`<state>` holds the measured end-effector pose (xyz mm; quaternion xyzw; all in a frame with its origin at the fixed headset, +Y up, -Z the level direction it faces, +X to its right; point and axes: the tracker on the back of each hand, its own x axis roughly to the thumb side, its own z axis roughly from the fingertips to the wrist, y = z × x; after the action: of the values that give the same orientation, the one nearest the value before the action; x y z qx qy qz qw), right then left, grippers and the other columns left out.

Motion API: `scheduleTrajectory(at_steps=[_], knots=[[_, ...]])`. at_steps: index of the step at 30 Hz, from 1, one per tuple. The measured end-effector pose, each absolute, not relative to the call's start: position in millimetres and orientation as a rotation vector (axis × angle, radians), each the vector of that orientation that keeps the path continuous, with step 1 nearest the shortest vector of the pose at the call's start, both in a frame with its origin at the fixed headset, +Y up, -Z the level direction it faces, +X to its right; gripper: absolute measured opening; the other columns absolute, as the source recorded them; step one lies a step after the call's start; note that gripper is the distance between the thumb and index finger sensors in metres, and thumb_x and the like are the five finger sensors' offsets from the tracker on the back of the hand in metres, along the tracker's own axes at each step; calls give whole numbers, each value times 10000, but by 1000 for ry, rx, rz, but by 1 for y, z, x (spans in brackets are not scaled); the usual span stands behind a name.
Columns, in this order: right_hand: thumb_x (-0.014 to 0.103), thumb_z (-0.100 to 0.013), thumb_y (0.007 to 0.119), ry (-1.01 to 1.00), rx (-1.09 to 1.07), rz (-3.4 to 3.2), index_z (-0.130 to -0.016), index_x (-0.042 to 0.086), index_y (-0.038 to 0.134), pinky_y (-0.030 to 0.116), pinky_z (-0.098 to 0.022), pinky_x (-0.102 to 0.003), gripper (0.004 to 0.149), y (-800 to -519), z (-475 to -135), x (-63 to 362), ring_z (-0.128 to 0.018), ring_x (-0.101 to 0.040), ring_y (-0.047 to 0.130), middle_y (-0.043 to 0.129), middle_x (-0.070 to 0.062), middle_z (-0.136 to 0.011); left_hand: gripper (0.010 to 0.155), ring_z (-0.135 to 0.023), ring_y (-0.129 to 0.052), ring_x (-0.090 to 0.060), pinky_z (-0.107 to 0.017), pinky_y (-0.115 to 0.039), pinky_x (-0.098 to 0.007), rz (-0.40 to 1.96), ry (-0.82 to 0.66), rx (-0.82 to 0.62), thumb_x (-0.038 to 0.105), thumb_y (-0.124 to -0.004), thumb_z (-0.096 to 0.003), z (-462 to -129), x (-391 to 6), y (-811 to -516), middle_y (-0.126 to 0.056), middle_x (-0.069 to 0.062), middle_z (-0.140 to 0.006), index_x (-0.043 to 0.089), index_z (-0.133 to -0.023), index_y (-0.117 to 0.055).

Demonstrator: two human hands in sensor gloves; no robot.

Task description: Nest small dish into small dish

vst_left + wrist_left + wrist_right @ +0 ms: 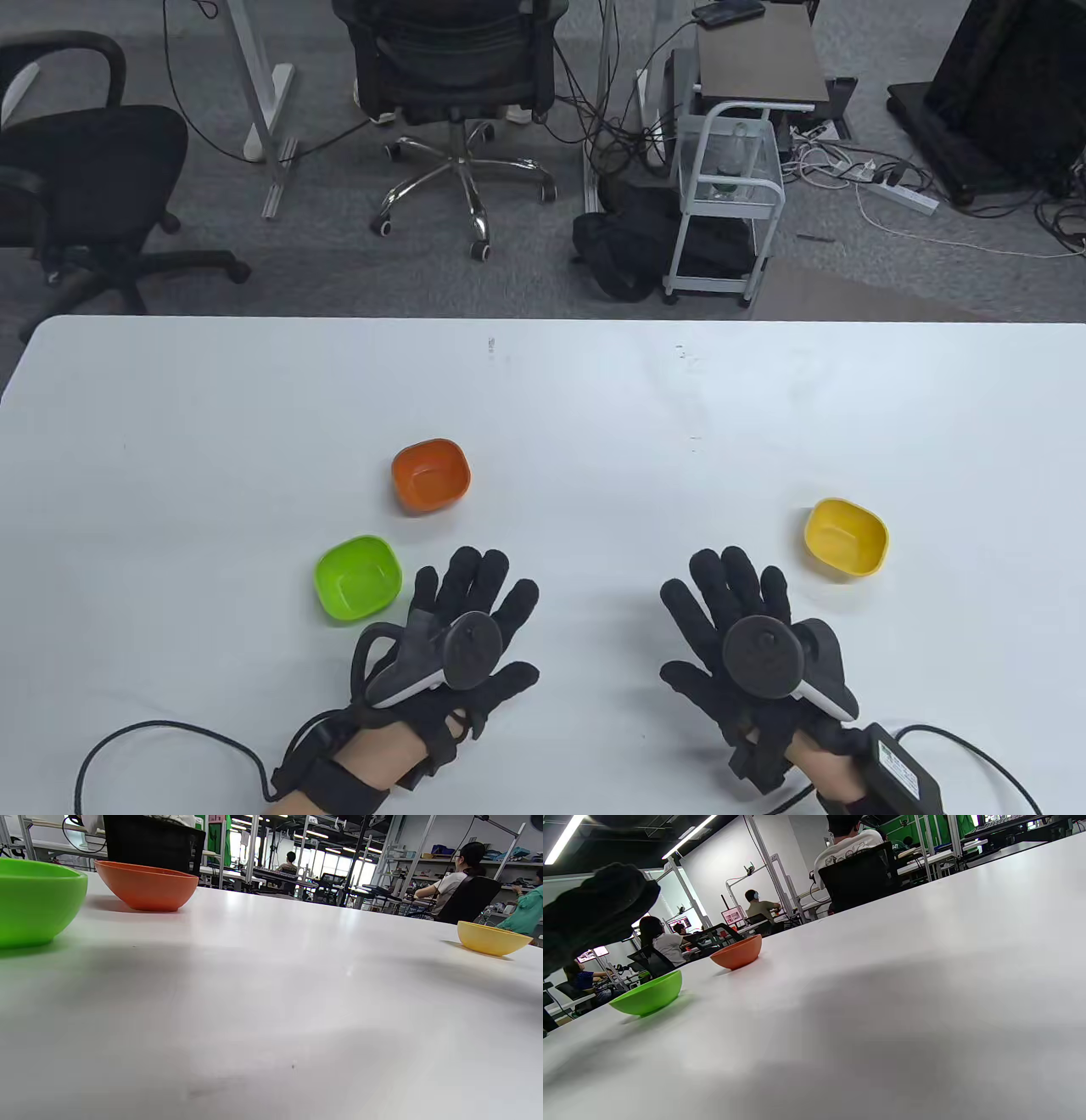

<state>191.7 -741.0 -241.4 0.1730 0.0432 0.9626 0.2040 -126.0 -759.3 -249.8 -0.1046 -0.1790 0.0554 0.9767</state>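
Both gloved hands lie palm-down over the near part of the white table, each carrying nothing. The left hand has its fingers spread apart and pointing away from the person, the thumb angled out toward the table's middle, and a tracker strapped on its back. The right hand mirrors it, fingers fanned and extended, thumb splayed inward, with its own tracker on top. Taking the left hand as the landmark, the green dish sits upright just beside it, on the outer side of its fingertips and not touching them. The orange dish stands upright a little beyond the left hand's fingertips, near the green dish but apart from it. The yellow dish lies well apart from the left hand, past the right hand, close by that hand's outer fingers yet clear of them. In the left wrist view the green dish and the orange dish stand side by side with a gap between them, each dish separate from the others.
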Motion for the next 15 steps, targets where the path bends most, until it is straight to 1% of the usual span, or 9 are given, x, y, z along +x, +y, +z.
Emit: scheduleTrajectory(at_steps=[15], knots=[[617, -297, 680, 118, 493, 2695, -884, 510, 186, -55, -666, -611, 775, -741, -241, 191, -1011, -317, -77, -70, 107, -1037, 828, -1076, 127, -129, -780, -67, -534, 118, -351, -201, 818, -537, -303, -250, -129, -757, 118, 217, -1093, 632, -881, 25]])
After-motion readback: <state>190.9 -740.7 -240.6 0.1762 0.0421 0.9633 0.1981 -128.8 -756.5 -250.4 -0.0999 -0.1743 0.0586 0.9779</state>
